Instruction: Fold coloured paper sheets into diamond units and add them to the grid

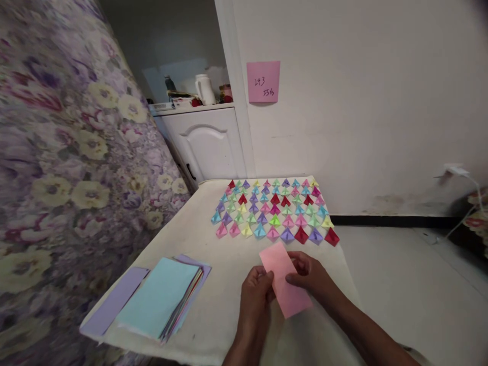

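A pink rectangular sheet of paper (282, 282) is held above the near part of the cloth-covered table, slightly tilted. My left hand (256, 292) pinches its left edge, thumb on top. On the opposite edge, my right hand (309, 274) grips it between thumb and fingers. Beyond the hands lie rows of small folded paper pieces (274, 219) in red, pink, purple, blue, green and yellow. To the left of my hands rests a stack of coloured paper (162, 295) with a light blue sheet on top.
A purple paper strip (116, 300) lies left of the stack. The table (183, 239) meets the wall at its far end. A floral curtain (84, 168) hangs on the left, beside a white cabinet (211, 145). A pink note (263, 82) is stuck on the wall.
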The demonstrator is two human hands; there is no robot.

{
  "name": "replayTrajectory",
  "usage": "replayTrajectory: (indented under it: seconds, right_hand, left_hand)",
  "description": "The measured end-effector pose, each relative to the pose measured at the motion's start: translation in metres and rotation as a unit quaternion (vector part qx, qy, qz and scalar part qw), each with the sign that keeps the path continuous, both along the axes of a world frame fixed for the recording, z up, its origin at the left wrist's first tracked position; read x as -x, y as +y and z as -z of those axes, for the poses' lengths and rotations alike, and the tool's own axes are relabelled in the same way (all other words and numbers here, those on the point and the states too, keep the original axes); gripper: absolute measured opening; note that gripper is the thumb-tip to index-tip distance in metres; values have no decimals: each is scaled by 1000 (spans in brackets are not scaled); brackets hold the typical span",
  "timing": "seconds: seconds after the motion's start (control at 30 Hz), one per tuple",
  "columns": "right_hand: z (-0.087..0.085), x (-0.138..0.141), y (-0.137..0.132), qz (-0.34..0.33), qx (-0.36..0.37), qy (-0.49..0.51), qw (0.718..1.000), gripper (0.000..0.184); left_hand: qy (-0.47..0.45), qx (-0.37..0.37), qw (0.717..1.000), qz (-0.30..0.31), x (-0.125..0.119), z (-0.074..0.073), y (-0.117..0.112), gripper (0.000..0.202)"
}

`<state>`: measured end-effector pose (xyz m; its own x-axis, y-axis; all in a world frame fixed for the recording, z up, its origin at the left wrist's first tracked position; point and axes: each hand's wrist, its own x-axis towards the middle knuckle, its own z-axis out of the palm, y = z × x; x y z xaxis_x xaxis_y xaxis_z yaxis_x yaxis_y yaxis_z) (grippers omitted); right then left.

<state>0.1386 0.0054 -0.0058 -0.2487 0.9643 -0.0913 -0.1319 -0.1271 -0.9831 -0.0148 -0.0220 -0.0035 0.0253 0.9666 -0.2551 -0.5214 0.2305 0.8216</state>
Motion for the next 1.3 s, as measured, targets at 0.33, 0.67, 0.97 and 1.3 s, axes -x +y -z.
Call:
replayTrajectory:
  seconds: [0.33, 0.67, 0.97, 1.3]
  right_hand:
    - [-9, 1, -6, -46, -22, -68, 996, 42]
    - [-5, 7, -7, -37, -10, -49, 998, 40]
    - [-17, 0, -1, -5, -27, -69, 997, 38]
    - [-10, -7, 3, 45, -29, -94, 994, 38]
  left_hand:
    - [-31, 3, 999, 20, 6, -11, 3, 27]
    - [-62, 19, 992, -108, 7, -8, 10, 14]
    - [-70, 16, 997, -23, -2, -7, 8, 30]
    - [-59, 20, 996, -65, -13, -6, 8, 38]
